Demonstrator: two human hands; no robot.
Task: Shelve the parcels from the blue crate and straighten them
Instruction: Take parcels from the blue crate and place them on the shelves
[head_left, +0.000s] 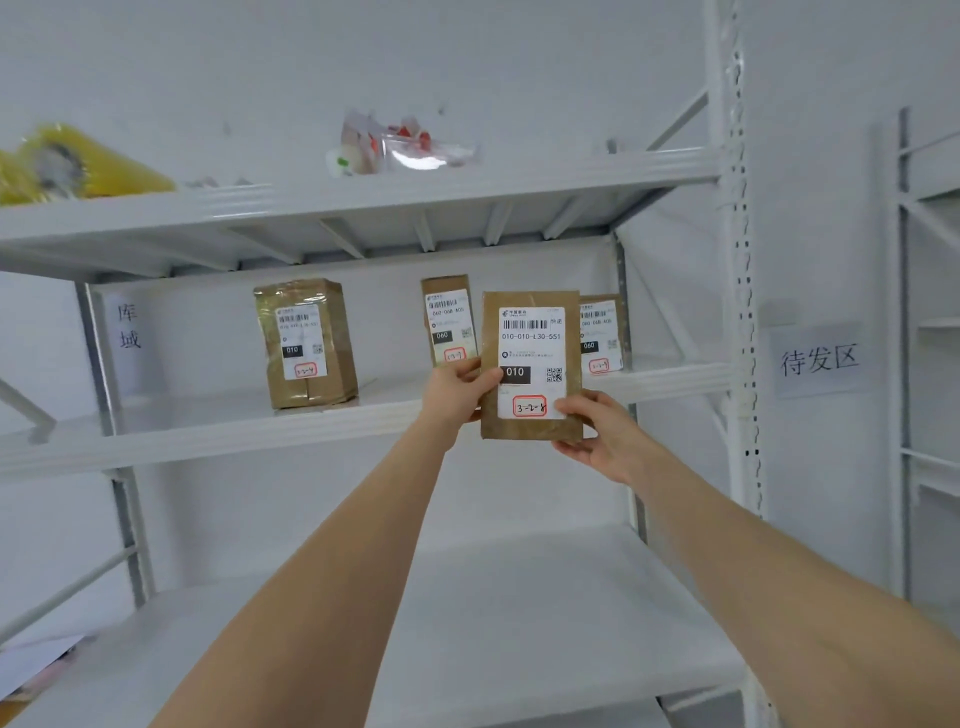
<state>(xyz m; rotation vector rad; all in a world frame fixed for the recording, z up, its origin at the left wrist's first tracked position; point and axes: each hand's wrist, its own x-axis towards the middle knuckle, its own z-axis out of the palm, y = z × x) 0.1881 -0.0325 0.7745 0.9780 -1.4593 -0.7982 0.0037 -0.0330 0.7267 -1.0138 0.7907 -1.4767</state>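
Note:
I hold a flat brown parcel (530, 431) upright in front of the middle shelf (208, 431), its white label marked 3-2-8 facing me. My left hand (457, 389) grips its left edge, thumb on the front. My right hand (597, 436) grips its lower right corner. Three brown labelled parcels stand on the middle shelf: a thick one (309, 343) at centre left, a narrow one (448, 317) behind my held parcel, and a third (602, 332) at the right end, partly hidden. The blue crate is out of view.
The white metal rack has a perforated upright (740, 312) at the right. On the top shelf lie a yellow wrapped item (67, 166) and a clear plastic bag (400, 145). A lower shelf (519, 623) lies below. A paper sign (818, 361) hangs on the right wall.

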